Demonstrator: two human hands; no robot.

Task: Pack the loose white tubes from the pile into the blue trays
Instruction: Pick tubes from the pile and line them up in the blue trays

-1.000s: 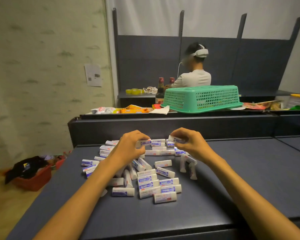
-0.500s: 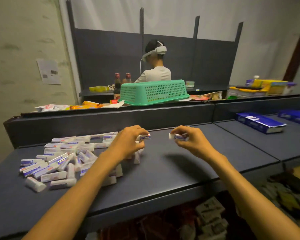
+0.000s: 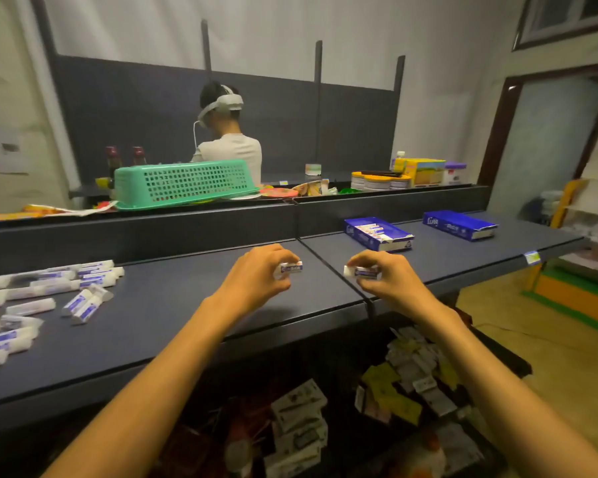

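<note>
Dark grey shelf surface (image 3: 173,315) with a raised back ledge; pale walls, a doorway at far right. The pile of loose white tubes with blue labels (image 3: 49,298) lies at left. Two blue cardboard trays stand far right — the nearer tray (image 3: 377,233) partly filled, the farther tray (image 3: 460,225) beside it. The left hand (image 3: 256,274) pinches one tube (image 3: 290,268); the right hand (image 3: 384,276) pinches another (image 3: 361,271). Since the earlier frame, both hands have travelled rightward — the pile now sits well apart.
</note>
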